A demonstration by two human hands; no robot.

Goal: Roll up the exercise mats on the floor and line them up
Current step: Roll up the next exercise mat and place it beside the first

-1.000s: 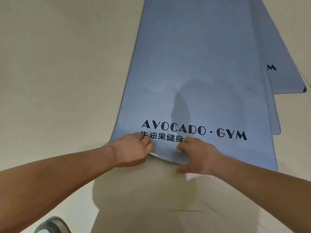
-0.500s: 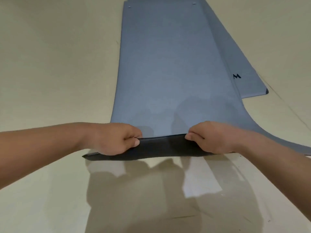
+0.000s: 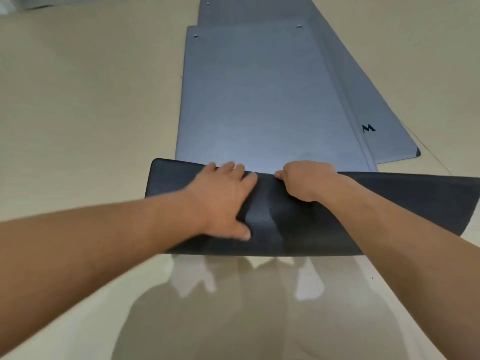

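Since half a second ago, the near end of the top exercise mat (image 3: 259,100) has been turned further over. What was a narrow dark strip is now a broad black flap (image 3: 280,229) of underside, laid back towards the mat's blue-grey face. The left grip (image 3: 223,201) has been changed from a pinch at the edge to a flat press.

From the head view, the left grip is seen spread wide, fingers nearly straight and thumb splayed, pressed on the flap just left of its middle. The right grip (image 3: 304,180) is curled tight round the far fold line, holding the mat just right of the middle. The two are set close together, so both ends of the flap are left unheld; the right end is flared up and out to the frame's edge.

The mat lies on the beige floor (image 3: 78,100) with its long axis running from near to far, straight away from both grips, and the fold lies across it from left to right. Rolling is judged to be just begun and is expected to go farward. A second mat (image 3: 394,144) is partly covered at the right.
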